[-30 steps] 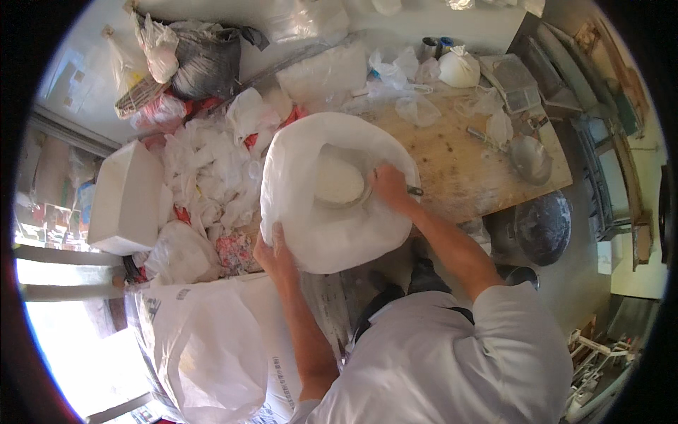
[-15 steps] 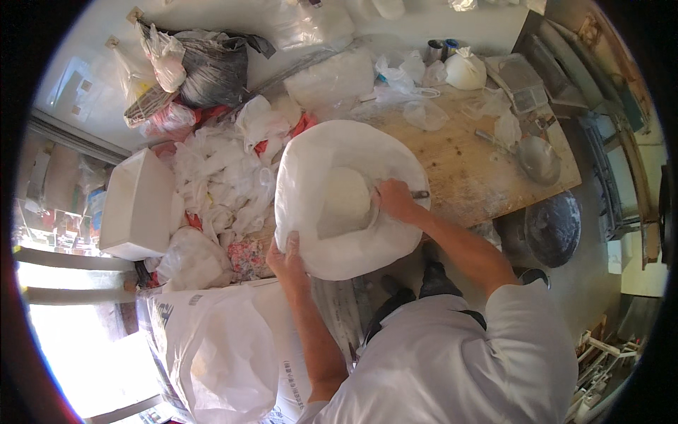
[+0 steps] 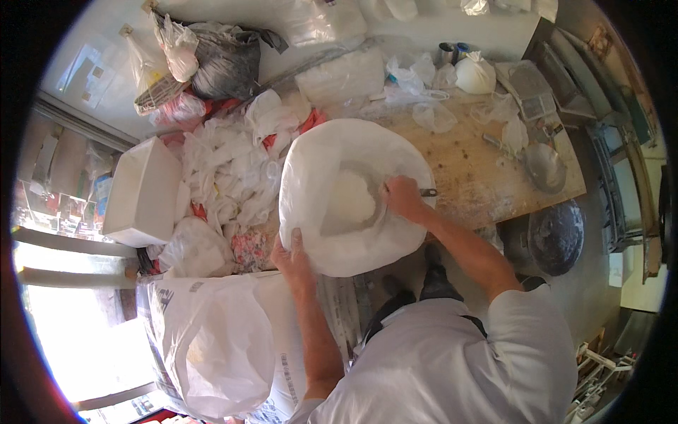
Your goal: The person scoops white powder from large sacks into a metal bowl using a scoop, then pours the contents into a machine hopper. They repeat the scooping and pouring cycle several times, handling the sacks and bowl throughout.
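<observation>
Moved: hardly anything since half a second ago; from here, only the view tilts.
Counter point(image 3: 480, 159): wooden, just beyond the bag.
White bag point(image 3: 307, 180): at the counter's near edge; looks soft, probably heavy, best held by its thick rim.
Powder point(image 3: 352, 198): white, loose-looking, inside it.
Left hand point(image 3: 293, 261): thumb against the bag, fingers' grip too hidden to tell.
Right hand point(image 3: 407, 198): fingers closed around a dark-tipped handle point(image 3: 428, 192).

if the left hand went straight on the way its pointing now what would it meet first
Most likely the large, rounded, open-topped white plastic bag: the thumb of the left hand appears to rest on its near left side, so no gap shows, though depth there is hard to judge.
</observation>
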### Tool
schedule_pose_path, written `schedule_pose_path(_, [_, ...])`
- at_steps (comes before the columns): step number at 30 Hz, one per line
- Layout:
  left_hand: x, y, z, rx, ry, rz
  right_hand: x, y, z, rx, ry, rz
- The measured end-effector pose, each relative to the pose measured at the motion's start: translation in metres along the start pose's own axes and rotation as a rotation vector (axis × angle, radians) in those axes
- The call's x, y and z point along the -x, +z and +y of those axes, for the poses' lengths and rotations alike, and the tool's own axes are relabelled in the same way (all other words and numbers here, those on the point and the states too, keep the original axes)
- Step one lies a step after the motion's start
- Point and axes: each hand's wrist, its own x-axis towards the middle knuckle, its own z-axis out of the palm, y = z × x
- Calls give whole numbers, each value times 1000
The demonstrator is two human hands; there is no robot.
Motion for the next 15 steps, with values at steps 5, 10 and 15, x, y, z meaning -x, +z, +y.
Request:
schedule_pose_path(5, [2,0,-3,-23,14,27,-2,5,2,26,-152,-8])
schedule_pose_path(10, [1,0,-8,15,35,51,-4,5,0,51,-97,81])
schedule_pose_path(15, [0,0,-11,24,27,17,-5,3,2,41,9,71])
